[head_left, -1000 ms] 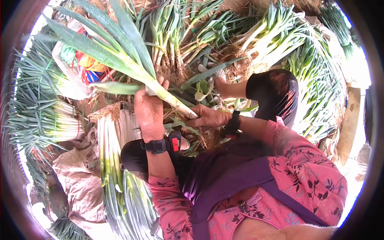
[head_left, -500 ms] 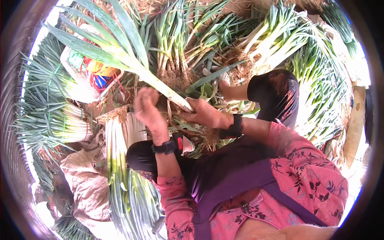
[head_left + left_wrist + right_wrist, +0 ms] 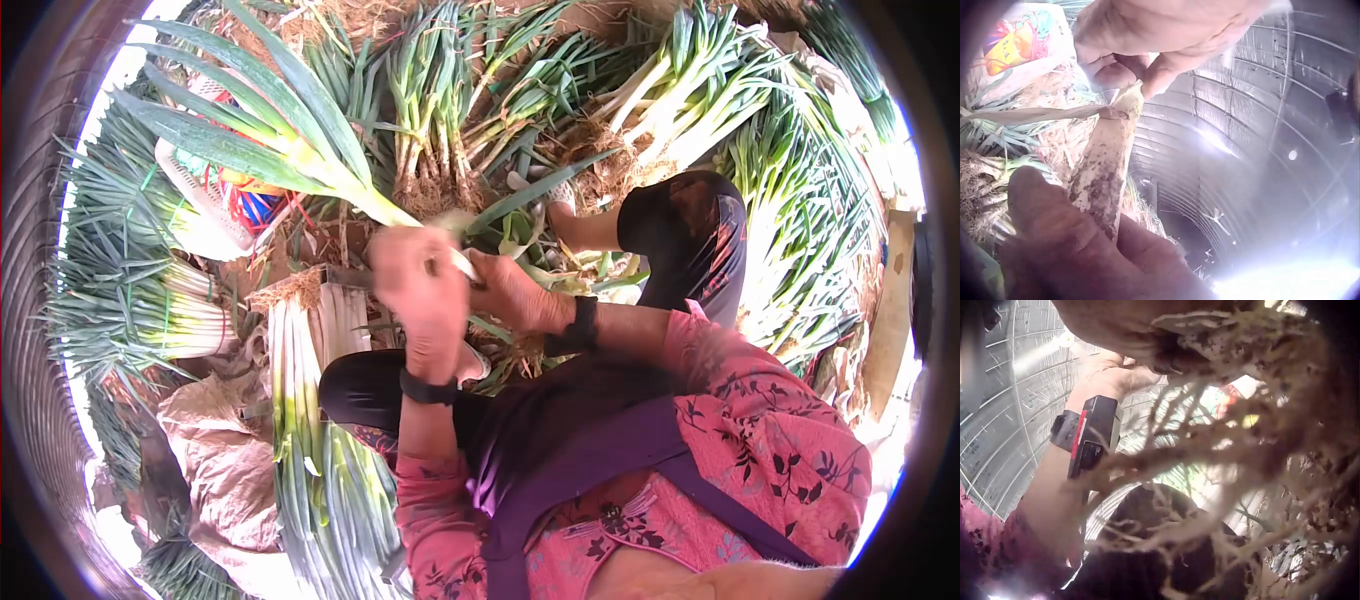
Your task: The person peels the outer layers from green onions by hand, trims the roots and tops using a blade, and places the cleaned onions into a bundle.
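Observation:
A large leek [image 3: 375, 203] slants across the head view, its green leaves fanned to the upper left. My right hand [image 3: 518, 292] grips its pale lower end. My left hand [image 3: 420, 285], blurred, is at the stem close beside the right. In the left wrist view, fingers of the left hand [image 3: 1169, 37] pinch the pale tip of skin on the dirt-specked stem [image 3: 1100, 178], and the right hand [image 3: 1085, 240] holds the stem below. Blurred roots [image 3: 1210, 450] fill much of the right wrist view, under the right hand [image 3: 1141, 328]; the left hand [image 3: 1107, 375] is behind.
Trimmed leeks [image 3: 295, 360] lie by the left knee. A white basket [image 3: 205, 215] with coloured ties stands at upper left, above tied bundles [image 3: 190, 310]. Rooted leeks [image 3: 430, 130] lie ahead, and a large green pile [image 3: 790, 220] lies at right.
My left hand let go of the upper stem, drew back towards me, then came right to the lower stem. The right hand has kept its grip near the roots.

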The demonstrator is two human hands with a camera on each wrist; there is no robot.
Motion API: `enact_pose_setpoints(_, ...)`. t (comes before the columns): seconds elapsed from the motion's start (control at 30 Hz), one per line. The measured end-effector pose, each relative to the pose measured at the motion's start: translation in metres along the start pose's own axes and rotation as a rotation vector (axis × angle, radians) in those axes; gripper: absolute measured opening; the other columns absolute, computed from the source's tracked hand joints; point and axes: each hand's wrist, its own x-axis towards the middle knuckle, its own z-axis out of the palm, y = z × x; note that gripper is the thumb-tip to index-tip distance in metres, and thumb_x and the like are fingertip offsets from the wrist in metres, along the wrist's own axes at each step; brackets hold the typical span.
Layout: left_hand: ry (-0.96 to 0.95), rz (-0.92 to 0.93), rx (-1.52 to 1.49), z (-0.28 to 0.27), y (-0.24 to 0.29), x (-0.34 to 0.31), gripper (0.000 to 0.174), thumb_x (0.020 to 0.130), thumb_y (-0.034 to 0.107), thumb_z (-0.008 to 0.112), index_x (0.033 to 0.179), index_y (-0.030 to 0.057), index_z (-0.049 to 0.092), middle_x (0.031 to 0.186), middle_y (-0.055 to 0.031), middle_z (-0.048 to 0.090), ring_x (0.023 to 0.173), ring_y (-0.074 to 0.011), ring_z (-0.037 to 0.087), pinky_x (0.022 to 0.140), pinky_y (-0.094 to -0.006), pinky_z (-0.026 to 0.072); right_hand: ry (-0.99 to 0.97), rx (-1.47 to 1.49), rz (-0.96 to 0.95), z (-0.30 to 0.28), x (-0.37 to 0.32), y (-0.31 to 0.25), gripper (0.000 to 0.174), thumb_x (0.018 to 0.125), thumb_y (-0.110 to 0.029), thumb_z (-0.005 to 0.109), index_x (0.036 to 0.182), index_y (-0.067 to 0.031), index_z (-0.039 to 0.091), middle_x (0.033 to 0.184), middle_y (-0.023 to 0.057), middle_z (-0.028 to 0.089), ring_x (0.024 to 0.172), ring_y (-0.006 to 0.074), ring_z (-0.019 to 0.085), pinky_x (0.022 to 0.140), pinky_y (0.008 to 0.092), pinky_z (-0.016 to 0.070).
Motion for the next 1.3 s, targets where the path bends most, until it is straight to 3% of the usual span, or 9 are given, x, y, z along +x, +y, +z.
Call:
enact_pose_setpoints(0.1, -0.685, -0.023, -0.325, -0.002, 0.032, -0.014, 0.015, 0.071, 0.001, 0.069, 0.079, 0.0026, 0.057, 0.077, -0.0068, 0.056, 0.073, -0.0236, 0.057, 0.07, -0.0335, 0.0471, 0.072, 0.085, -0.712, -0.015, 0.005, 0.017, 0.027, 0.074, -0.01, 0.071, 0.091, 0.0036, 0.055, 0.082, 0.014, 0.059, 0.073, 0.023, 0.056, 0.064, 0.0313, 0.0451)
enact_pose_setpoints(0.23, 0.022, -0.618, -0.574, -0.026, -0.002, 0.004, 0.006, 0.084, 0.004, 0.063, 0.089, 0.0037, 0.059, 0.085, -0.0051, 0.062, 0.074, -0.0144, 0.06, 0.069, -0.0299, 0.0487, -0.027, 0.095, -0.504, -0.004, 0.008, 0.039, 0.019, 0.083, -0.015, 0.064, 0.091, 0.0005, 0.056, 0.077, 0.0059, 0.055, 0.067, 0.0161, 0.052, 0.06, 0.027, 0.0426)
enact_pose_setpoints(0.3, 0.225, -0.575, -0.49, -0.038, -0.046, 0.025, 0.023, 0.092, 0.02, 0.059, 0.108, 0.003, 0.055, 0.099, -0.0072, 0.062, 0.09, -0.0162, 0.059, 0.083, -0.0315, 0.0473, -0.202, 0.683, 0.239, 0.005, 0.005, 0.037, 0.019, 0.092, -0.022, 0.055, 0.091, -0.0037, 0.057, 0.076, -0.0007, 0.055, 0.066, 0.0111, 0.051, 0.06, 0.0255, 0.0421)
enact_pose_setpoints(0.5, 0.165, -0.839, -1.246, -0.038, -0.109, 0.049, 0.054, 0.092, 0.035, 0.058, 0.135, 0.0069, 0.042, 0.126, -0.007, 0.054, 0.112, -0.023, 0.054, 0.096, -0.0408, 0.0445, -0.173, 0.093, -0.109, 0.016, 0.0, 0.036, 0.026, 0.092, -0.029, 0.058, 0.096, -0.0033, 0.054, 0.07, 0.0036, 0.057, 0.055, 0.0201, 0.056, 0.054, 0.0338, 0.0466)
enact_pose_setpoints(0.57, 0.216, -0.835, -1.241, -0.035, -0.117, 0.045, 0.052, 0.092, 0.031, 0.06, 0.134, 0.0081, 0.042, 0.127, -0.0084, 0.054, 0.112, -0.0232, 0.055, 0.097, -0.0418, 0.0452, 0.037, -0.112, -0.028, 0.016, 0.008, 0.032, 0.025, 0.087, -0.022, 0.061, 0.098, -0.001, 0.053, 0.081, 0.0133, 0.058, 0.067, 0.0322, 0.059, 0.064, 0.0402, 0.0492)
enact_pose_setpoints(0.63, 0.216, -0.753, -1.264, -0.037, -0.12, 0.041, 0.052, 0.093, 0.034, 0.057, 0.135, 0.0084, 0.041, 0.13, -0.0078, 0.052, 0.115, -0.0248, 0.053, 0.099, -0.0456, 0.0441, 0.017, -0.465, -0.507, 0.005, 0.019, 0.031, 0.034, 0.077, -0.009, 0.06, 0.109, -0.0002, 0.054, 0.115, 0.0202, 0.051, 0.107, 0.0366, 0.052, 0.084, 0.0437, 0.0457)
enact_pose_setpoints(0.9, 0.368, -0.876, -1.319, -0.054, -0.189, 0.026, 0.058, 0.094, 0.056, 0.038, 0.119, 0.0047, 0.048, 0.102, -0.0103, 0.057, 0.085, -0.0248, 0.058, 0.075, -0.038, 0.0509, -0.055, 0.023, -0.691, 0.021, 0.041, 0.009, 0.032, 0.079, -0.013, 0.066, 0.108, -0.0007, 0.057, 0.107, 0.0126, 0.057, 0.107, 0.0293, 0.055, 0.094, 0.0379, 0.043)
enact_pose_setpoints(1.17, 0.665, -0.945, -1.086, -0.111, -0.211, 0.02, 0.053, 0.091, 0.058, 0.048, 0.11, 0.0085, 0.048, 0.086, -0.0051, 0.052, 0.07, -0.0184, 0.051, 0.063, -0.0316, 0.0471, -0.343, -0.386, -0.569, -0.002, -0.03, 0.098, 0.021, 0.082, -0.003, 0.053, 0.102, -0.0051, 0.058, 0.103, 0.0142, 0.059, 0.102, 0.0334, 0.056, 0.088, 0.0425, 0.0465)
enact_pose_setpoints(1.3, 0.397, -0.871, -0.584, -0.062, -0.143, 0.013, 0.064, 0.09, 0.061, 0.046, 0.12, 0.0052, 0.044, 0.092, -0.0091, 0.052, 0.077, -0.0202, 0.052, 0.069, -0.0339, 0.046, -0.516, -0.592, 0.02, 0.014, -0.043, 0.226, 0.031, 0.086, -0.009, 0.052, 0.116, -0.0036, 0.054, 0.113, 0.0165, 0.057, 0.106, 0.0345, 0.054, 0.091, 0.0418, 0.0444)
